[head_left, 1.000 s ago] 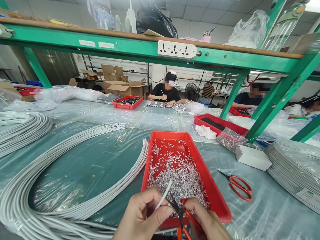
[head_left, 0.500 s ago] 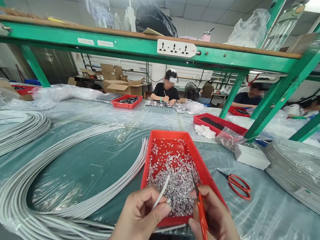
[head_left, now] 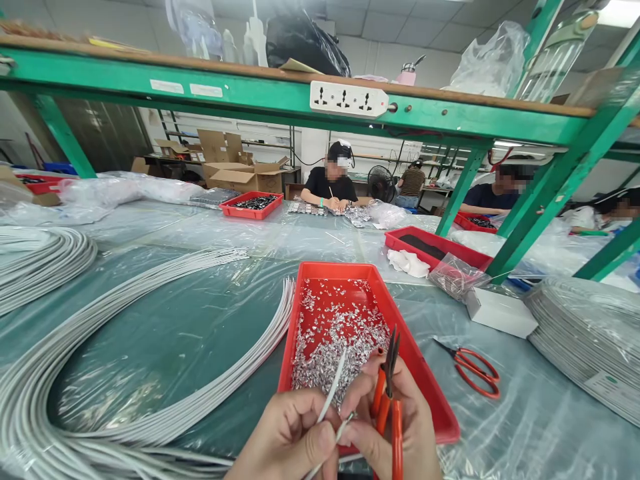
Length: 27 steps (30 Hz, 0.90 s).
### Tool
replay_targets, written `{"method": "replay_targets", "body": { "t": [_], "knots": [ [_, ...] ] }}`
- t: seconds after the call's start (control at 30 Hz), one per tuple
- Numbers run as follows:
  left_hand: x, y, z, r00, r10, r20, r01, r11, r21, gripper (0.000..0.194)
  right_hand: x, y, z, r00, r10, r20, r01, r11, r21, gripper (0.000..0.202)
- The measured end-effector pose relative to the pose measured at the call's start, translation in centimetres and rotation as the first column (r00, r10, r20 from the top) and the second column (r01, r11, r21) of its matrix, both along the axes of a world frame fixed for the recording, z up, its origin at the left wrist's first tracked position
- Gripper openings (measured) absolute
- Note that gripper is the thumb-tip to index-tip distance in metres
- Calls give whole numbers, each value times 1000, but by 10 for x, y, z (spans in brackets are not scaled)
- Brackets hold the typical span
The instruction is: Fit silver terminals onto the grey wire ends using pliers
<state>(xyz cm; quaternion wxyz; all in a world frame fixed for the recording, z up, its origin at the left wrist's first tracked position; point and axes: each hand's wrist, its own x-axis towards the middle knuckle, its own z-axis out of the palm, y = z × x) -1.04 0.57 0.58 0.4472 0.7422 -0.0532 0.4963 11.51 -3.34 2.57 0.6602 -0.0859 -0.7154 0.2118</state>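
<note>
Head view, item by item.

Left hand (head_left: 290, 437): its grip is pinching together on a thin white cable (head_left: 334, 387), which is rising slantwise over the near end of the red tray (head_left: 425, 380).

Right hand (head_left: 400, 433): its fingers are closing around the orange handles of small scissors (head_left: 389, 387), blades together and pointing up; the thumb is also touching the cable end just beside the left thumb.

Red tray: sitting on the table (head_left: 175, 333), which is lying under clear plastic sheet; silver foil scraps (head_left: 335, 333) are piling inside it.

Cable bundle (head_left: 125, 413): grey-white lengths are curving across the table to the left of the tray.

Second red scissors (head_left: 473, 373): lying flat to the right of the tray, apart from it.

White box (head_left: 500, 312): resting beyond those scissors.

Socket strip (head_left: 349, 100): hanging on the green shelf beam; two white labels (head_left: 184, 88) are sticking there, writing too small to read.

Other people are sitting at the far side.
</note>
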Motion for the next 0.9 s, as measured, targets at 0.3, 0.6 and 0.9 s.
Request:
{"method": "replay_targets", "body": {
  "t": [0.3,0.6,0.9],
  "knots": [
    [-8,-1,4,999,11,-41,-12,1000,-6,47,-1,2,-2,997,-72,34,73,997,-19,70],
    [-10,-2,6,1000,-22,20,24,996,-91,46,-13,9,-2,968,-216,-131,223,974,47,42],
    [-6,3,7,999,-26,39,30,995,-98,43,-6,18,-2,939,-339,-62,344,916,207,20]
  ]
}}
